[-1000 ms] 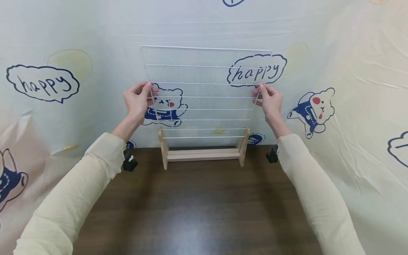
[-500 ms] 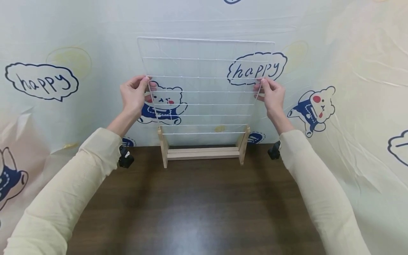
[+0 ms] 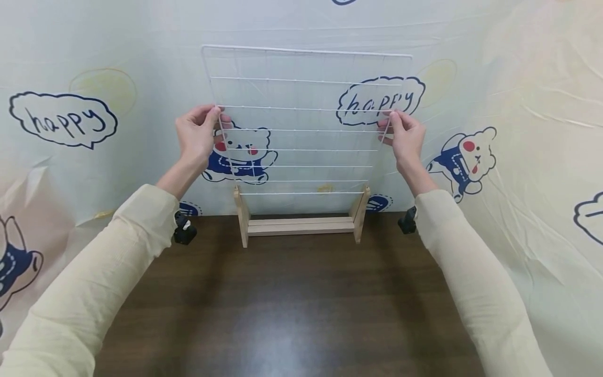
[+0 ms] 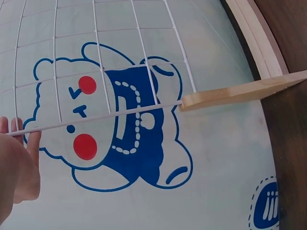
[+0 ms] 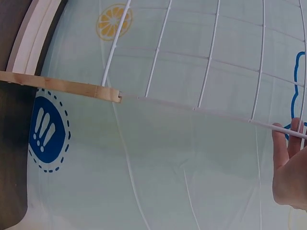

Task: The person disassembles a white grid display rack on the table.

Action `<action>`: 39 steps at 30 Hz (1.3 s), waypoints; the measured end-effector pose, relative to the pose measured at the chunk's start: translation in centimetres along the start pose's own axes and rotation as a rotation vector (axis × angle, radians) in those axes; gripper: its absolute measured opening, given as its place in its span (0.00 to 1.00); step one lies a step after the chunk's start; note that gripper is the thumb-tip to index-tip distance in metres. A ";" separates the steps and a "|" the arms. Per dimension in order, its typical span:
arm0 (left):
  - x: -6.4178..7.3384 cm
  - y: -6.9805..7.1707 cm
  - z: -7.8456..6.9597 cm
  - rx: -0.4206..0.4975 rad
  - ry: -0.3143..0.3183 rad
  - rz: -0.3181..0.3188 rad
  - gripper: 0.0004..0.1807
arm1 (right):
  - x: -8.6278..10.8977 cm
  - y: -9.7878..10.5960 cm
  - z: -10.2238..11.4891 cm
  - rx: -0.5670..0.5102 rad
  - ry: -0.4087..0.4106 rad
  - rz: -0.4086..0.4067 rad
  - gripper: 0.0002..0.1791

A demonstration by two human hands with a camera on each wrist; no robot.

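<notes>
A white wire grid panel (image 3: 301,51) stands up in front of the patterned backdrop, its long bars running across. My left hand (image 3: 195,131) pinches its left side wire between thumb and fingers, about midway up. At matching height on the other side, my right hand (image 3: 409,136) pinches the right side wire. Below is a pale wooden stand (image 3: 301,226) with two uprights joined by a crosspiece. The panel's lowest bar lies close by the upright tops. In the right wrist view, the side wire reaches the notched tip of the wooden upright (image 5: 81,88).
The stand rests at the back of a dark brown table (image 3: 292,293). Right behind it hangs a pale cloth backdrop (image 3: 301,21) printed with bears and "happy" bubbles. A small black device (image 3: 185,233) sits at the left cuff, another black device (image 3: 407,221) at the right.
Both hands have moved up and slightly apart, still pinching the wire panel. Its top edge has risen and looks wider, and its lowest bar is higher against the stand. The stand stays put.
</notes>
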State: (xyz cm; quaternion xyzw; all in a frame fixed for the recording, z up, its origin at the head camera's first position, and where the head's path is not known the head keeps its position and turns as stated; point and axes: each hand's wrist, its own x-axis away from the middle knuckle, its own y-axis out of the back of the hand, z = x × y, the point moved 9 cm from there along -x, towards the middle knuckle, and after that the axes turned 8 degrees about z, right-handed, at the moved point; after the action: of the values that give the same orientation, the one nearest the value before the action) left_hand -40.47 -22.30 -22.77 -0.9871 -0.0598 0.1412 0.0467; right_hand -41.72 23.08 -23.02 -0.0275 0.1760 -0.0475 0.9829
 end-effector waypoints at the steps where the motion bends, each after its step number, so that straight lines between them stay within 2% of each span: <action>1: 0.0 -0.1 -0.1 0.002 -0.002 0.002 0.15 | 0.0 0.0 0.0 0.001 0.001 -0.003 0.15; 19: 0.1 -0.3 -1.7 -0.013 -0.080 0.000 0.15 | 0.5 -0.2 2.3 -0.013 0.048 0.008 0.14; 24: 0.5 -0.5 -2.4 -0.032 -0.085 0.002 0.16 | 0.5 0.0 2.4 -0.017 0.056 -0.006 0.13; 31: 1.5 -1.3 -3.7 -0.024 -0.093 0.015 0.15 | 0.1 0.6 2.4 0.037 0.103 -0.027 0.15; 39: 1.8 -1.4 -4.1 -0.031 -0.113 0.011 0.15 | 0.4 0.5 2.8 0.031 0.119 -0.025 0.14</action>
State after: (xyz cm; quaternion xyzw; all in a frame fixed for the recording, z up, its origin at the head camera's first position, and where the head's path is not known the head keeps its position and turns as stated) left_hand -37.72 -21.00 -19.19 -0.9784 -0.0592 0.1962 0.0270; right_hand -40.28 23.63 -20.55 -0.0116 0.2330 -0.0641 0.9703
